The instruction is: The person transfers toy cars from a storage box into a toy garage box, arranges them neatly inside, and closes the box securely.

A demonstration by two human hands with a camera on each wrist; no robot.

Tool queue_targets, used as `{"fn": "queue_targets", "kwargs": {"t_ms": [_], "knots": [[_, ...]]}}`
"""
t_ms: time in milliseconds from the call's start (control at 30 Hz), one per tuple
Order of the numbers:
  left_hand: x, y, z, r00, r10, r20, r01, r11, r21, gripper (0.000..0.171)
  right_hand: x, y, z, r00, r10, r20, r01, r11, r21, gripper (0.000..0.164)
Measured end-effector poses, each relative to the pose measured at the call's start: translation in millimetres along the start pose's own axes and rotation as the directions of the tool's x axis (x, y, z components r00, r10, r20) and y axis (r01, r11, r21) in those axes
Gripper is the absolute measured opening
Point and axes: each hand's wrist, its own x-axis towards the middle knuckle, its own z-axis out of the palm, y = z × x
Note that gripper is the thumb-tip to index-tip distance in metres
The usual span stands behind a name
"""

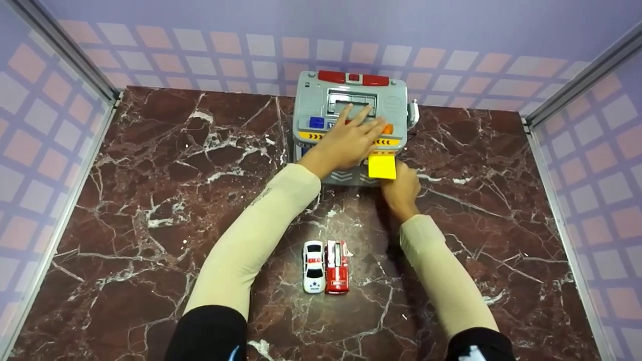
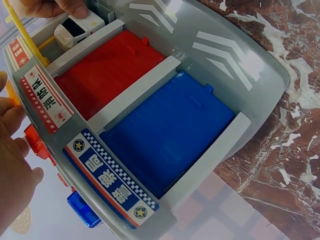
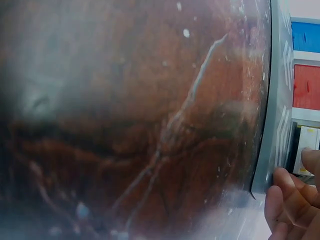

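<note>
On top of a grey toy garage (image 1: 307, 95) lies my left hand (image 1: 349, 142), fingers spread over its upper panel, fingertips near the orange button (image 1: 387, 129). The garage's yellow door (image 1: 382, 166) is swung up. Below that door, my right hand (image 1: 403, 188) grips a white toy vehicle (image 2: 88, 26) in the end bay, a fingertip on its roof. Part of this hand is hidden under the yellow door in the head view. In the left wrist view, the red door (image 2: 112, 70) and the blue door (image 2: 167, 130) are down.
A white toy police car (image 1: 314, 266) and a red toy fire truck (image 1: 337, 266) stand side by side on the marbled floor (image 1: 150, 225), between the forearms. A patterned wall (image 1: 241, 50) rises close behind the garage. Side walls stand left and right.
</note>
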Motion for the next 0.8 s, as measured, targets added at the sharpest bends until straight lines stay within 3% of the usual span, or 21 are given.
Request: {"fn": "queue_targets", "kwargs": {"t_ms": [133, 200, 267, 333, 400, 467, 500, 533, 600, 800], "knots": [[1.4, 1.2, -3.1, 1.0, 0.001, -0.011, -0.001, 1.0, 0.025, 0.061, -0.9, 4.0, -15.4, 1.0, -0.006, -0.018, 0.007, 1.0, 0.016, 0.024], [1.3, 1.6, -3.1, 1.0, 0.002, -0.011, -0.002, 0.999, 0.035, 0.06, -3.7, 7.3, -23.7, 0.996, -0.022, -0.091, 0.027, 0.998, 0.054, 0.022], [1.1, 2.0, -2.3, 1.0, 0.005, -0.01, -0.004, 0.999, 0.04, 0.06, -8.4, 10.8, -31.3, 0.976, -0.089, -0.2, 0.11, 0.989, 0.101, 0.019], [0.7, 2.4, -1.5, 1.0, 0.004, -0.01, -0.003, 0.999, 0.035, 0.06, -15.2, 13.4, -36.7, 0.928, -0.221, -0.301, 0.264, 0.958, 0.112, 0.015], [-0.1, 3.0, -1.1, 1.0, -0.001, -0.013, 0.001, 1.0, 0.019, 0.06, -22.8, 15.2, -39.0, 0.853, -0.381, -0.357, 0.428, 0.902, 0.061, 0.012], [-0.8, 3.6, -1.0, 1.0, -0.006, -0.017, 0.006, 1.0, 0.01, 0.06, -30.4, 15.6, -39.1, 0.786, -0.507, -0.354, 0.541, 0.841, -0.004, 0.013], [-1.0, 4.1, -1.3, 1.0, -0.009, -0.02, 0.009, 1.0, 0.006, 0.06, -33.5, 15.8, -38.1, 0.764, -0.549, -0.339, 0.572, 0.819, -0.038, 0.015], [-1.1, 3.8, -0.8, 1.0, -0.01, -0.017, 0.01, 1.0, 0.006, 0.06, -36.5, 15.6, -35.4, 0.756, -0.573, -0.317, 0.585, 0.808, -0.065, 0.017], [-1.5, 3.5, -0.2, 1.0, -0.011, -0.018, 0.011, 1.0, 0.004, 0.06, -40.7, 15.1, -29.7, 0.767, -0.585, -0.262, 0.583, 0.807, -0.096, 0.02], [-1.0, 3.7, -1.7, 1.0, -0.006, -0.019, 0.006, 1.0, -0.002, 0.06, -43.3, 13.8, -18.8, 0.859, -0.508, -0.066, 0.498, 0.857, -0.13, 0.032]]}}
